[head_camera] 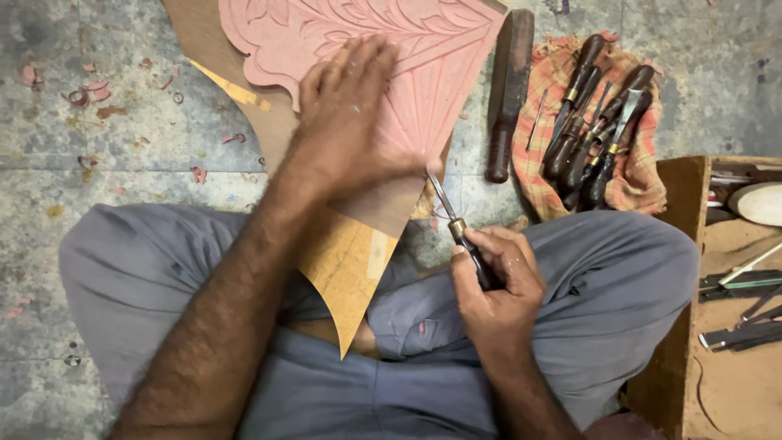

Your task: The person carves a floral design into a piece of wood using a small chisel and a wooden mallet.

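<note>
A pink carved panel (pixel 423 57) with leaf and fan relief lies on a brown board (pixel 350 261) that rests over my crossed legs and the floor. My left hand (pixel 346 114) presses flat on the panel, fingers spread. My right hand (pixel 493 281) is closed around the dark handle of a chisel (pixel 456 224). The metal blade points up and left, its tip touching the panel's lower right edge just beside my left hand.
A dark wooden mallet (pixel 507 94) lies right of the panel. Several dark-handled chisels (pixel 595 122) rest on a checked orange cloth (pixel 635 183). A wooden box (pixel 692 342) with more tools stands at the right. Pink shavings (pixel 90 91) dot the grey floor.
</note>
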